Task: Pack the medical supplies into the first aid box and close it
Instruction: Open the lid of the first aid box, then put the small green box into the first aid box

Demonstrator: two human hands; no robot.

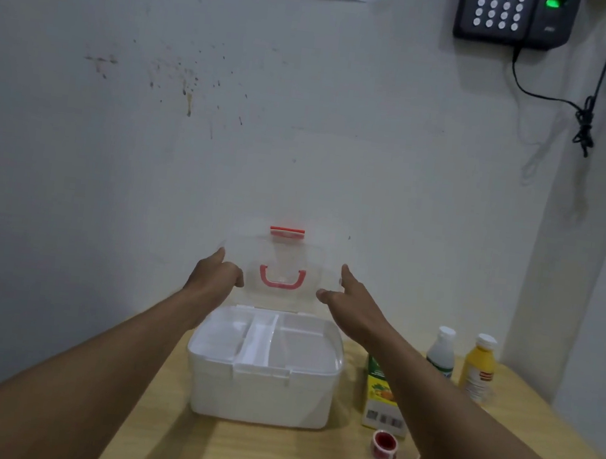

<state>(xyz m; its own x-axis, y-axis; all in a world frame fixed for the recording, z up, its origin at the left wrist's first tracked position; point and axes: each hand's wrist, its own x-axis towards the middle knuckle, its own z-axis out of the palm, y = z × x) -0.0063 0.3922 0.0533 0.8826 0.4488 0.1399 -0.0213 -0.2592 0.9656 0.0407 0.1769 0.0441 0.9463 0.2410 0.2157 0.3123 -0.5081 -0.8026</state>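
Observation:
A white first aid box [260, 394] stands on the wooden table with its clear lid [282, 261] raised upright; the lid has a red handle and a red latch on top. A divided white tray shows inside the box. My left hand [217, 276] grips the lid's left edge and my right hand [350, 299] holds its right edge. Right of the box lie a green and yellow carton [379, 392], a white bottle [441, 350], a yellow bottle [479, 366] and two red tape rolls [384, 444], one partly hidden by my right forearm.
The wooden table [268, 455] meets a stained white wall at the back. A black keypad device [511, 15] with a dangling cable hangs on the wall at the upper right. A wall corner rises at the right, beside the bottles.

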